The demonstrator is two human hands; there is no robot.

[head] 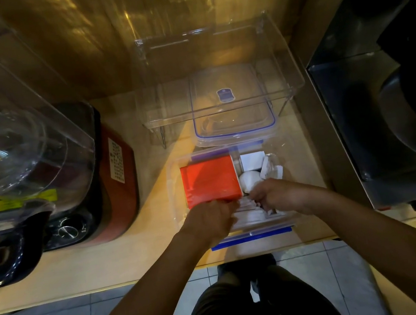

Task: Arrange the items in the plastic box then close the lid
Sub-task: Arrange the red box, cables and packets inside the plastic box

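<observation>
A clear plastic box [297, 171] with blue clips stands open on the wooden counter. Inside lie an orange-red flat pack [210, 181] on the left, a white round object [250, 179], a small white box [252, 160] and crumpled white wrappers [272, 168] on the right. Both hands reach into the near part of the box. My left hand [211, 219] and my right hand [273, 193] pinch white paper packets [249, 214] lying between them. The clear lid [231, 106] with a blue seal rests just behind the box.
A clear acrylic stand [217, 57] sits behind the lid. A blender with a clear jug [11, 136] and red base [121, 175] occupies the left. A black appliance [392, 104] stands on the right. The counter edge [87, 291] runs near me, with tiled floor below.
</observation>
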